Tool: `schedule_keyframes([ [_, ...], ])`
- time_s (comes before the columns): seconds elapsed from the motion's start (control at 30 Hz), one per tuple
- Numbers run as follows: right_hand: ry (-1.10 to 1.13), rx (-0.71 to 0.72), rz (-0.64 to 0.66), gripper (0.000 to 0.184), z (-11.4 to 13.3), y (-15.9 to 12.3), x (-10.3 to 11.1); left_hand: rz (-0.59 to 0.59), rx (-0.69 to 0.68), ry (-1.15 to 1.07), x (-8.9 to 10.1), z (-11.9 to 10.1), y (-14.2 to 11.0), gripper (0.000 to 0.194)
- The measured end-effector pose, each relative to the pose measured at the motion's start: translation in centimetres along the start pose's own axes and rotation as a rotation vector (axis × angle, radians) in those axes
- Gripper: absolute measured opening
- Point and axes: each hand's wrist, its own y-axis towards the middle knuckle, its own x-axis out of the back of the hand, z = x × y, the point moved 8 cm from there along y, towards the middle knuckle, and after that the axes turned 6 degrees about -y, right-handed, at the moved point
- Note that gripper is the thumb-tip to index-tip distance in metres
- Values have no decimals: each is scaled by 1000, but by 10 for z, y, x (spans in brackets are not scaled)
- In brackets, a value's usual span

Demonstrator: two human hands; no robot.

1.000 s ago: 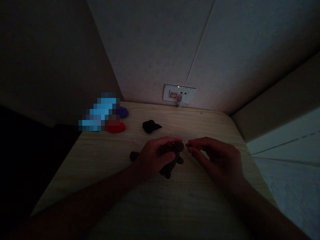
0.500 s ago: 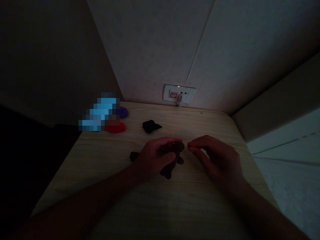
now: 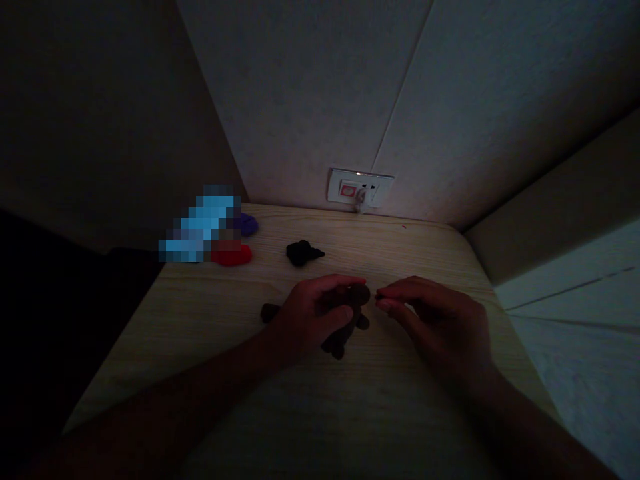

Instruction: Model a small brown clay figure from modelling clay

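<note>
A dark brown figure [image 3: 351,327] is at the middle of the tabletop [image 3: 380,400], the left hand [image 3: 310,313] clasped around it. Just beside its round end [image 3: 359,294], the right hand [image 3: 443,313] has thumb and fingertips pinched together, too dim to tell on what. Farther back sit a black lump [image 3: 299,253], a red one [image 3: 236,255] and a purple one [image 3: 248,225] near a blurred blue thing [image 3: 207,220]. A plug [image 3: 361,198] fills part of the wall socket [image 3: 384,190].

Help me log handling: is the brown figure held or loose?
Held: the left grip curls around the brown figure, thumb across its body.
</note>
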Motion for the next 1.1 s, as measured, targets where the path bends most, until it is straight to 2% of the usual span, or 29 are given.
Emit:
schedule_keyframes([
  [0.2, -59, 113, 26, 9, 3, -3, -5, -6, -7, 55, 1, 0, -1, 45],
  [0.43, -145, 237, -1, 16, 18, -5, -1, -19, -10, 70, 2, -2, 0, 44],
  [0.83, -143, 281, -15, 12, 20, -3, -4, 60, -78, 70, -5, 3, -4, 49],
  [1.1, -133, 230, -11, 13, 17, -2, -3, 61, -101, 80, -3, 3, -3, 52],
])
